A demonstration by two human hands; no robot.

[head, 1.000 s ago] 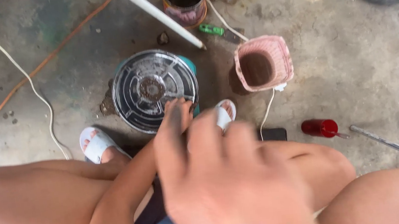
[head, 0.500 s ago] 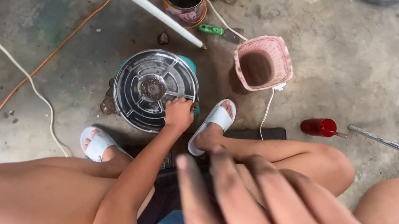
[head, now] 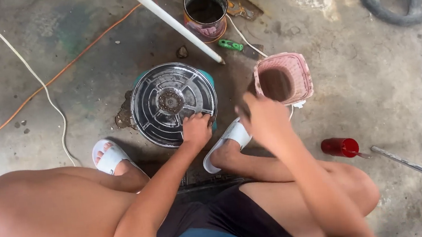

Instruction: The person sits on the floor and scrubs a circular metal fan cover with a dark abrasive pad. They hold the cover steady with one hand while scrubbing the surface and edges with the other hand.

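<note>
Left hand (head: pixel 196 129), centre frame: fingers closed on rim of round metal fan housing (head: pixel 170 101); right hand (head: pixel 263 115): blurred, grip indiscernible, beside pink basket (head: pixel 298 75)

A person squats on a concrete floor (head: pixel 365 92), seen from above. At the centre of the frame stands a round dark metal cover (head: pixel 173 102) with ribs and a small hub. The left hand (head: pixel 196 130) rests on its lower right edge, fingers curled over the rim. The right hand (head: pixel 263 118), blurred, hovers just right of it, near a pink plastic basket (head: pixel 295 70). A rusty can (head: pixel 205 12) stands at the top, beside a white pipe (head: pixel 169 21) and a green-handled tool (head: pixel 232 45). An orange cord (head: pixel 60 74) crosses the upper left. A red cap (head: pixel 340 146) lies at the right.
</note>
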